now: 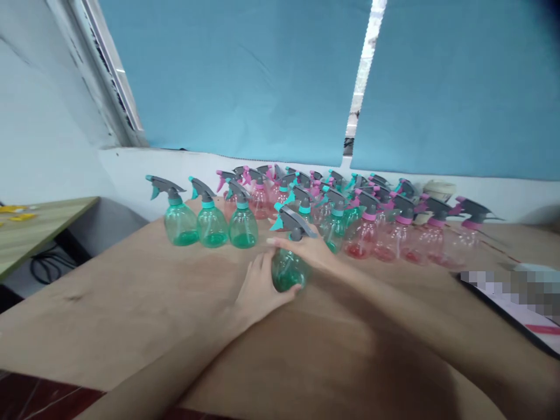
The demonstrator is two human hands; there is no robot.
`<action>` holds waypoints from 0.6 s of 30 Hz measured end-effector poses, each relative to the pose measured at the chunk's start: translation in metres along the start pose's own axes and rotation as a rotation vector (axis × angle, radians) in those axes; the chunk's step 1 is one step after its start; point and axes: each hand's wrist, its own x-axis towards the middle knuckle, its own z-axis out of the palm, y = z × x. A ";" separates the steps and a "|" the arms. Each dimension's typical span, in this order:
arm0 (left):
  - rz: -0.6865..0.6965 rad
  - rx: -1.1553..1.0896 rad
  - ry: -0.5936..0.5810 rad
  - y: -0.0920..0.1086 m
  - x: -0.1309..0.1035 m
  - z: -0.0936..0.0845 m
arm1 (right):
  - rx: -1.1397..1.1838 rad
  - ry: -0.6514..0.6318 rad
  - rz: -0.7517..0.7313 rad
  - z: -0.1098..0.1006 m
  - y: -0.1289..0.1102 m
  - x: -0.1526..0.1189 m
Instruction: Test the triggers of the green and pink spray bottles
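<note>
A green see-through spray bottle (289,273) with a grey and teal trigger head is between my two hands, a little in front of the bottle rows. My left hand (262,286) wraps round the lower body from the left, thumb along the base. At the neck, just below the trigger head, my right hand (308,245) closes round the collar; its far fingers are partly hidden. Some green liquid shows low in the bottle. To the left stand three similar green spray bottles (212,226) in a line.
Pink spray bottles (362,238) stand to the right, with several more bottles packed behind, against the wall. A clipboard-like board with papers (511,303) lies at the right. Another table (44,216) with yellow pieces stands at the far left.
</note>
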 end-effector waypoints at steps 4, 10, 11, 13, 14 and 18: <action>-0.034 0.040 0.033 -0.026 0.010 -0.009 | -0.088 0.014 0.004 0.012 0.006 0.010; -0.060 0.036 0.052 -0.044 0.020 -0.012 | -0.374 0.104 -0.013 0.020 0.026 0.013; -0.068 0.034 0.055 -0.045 0.021 -0.012 | -0.424 0.114 -0.021 0.020 0.029 0.016; -0.079 0.033 0.065 -0.048 0.022 -0.013 | -0.508 0.112 -0.018 0.020 0.034 0.024; -0.082 0.034 0.071 -0.049 0.022 -0.014 | -0.539 0.109 -0.010 0.020 0.035 0.028; -0.081 0.040 0.086 -0.052 0.024 -0.015 | -0.620 0.091 0.025 0.021 0.033 0.041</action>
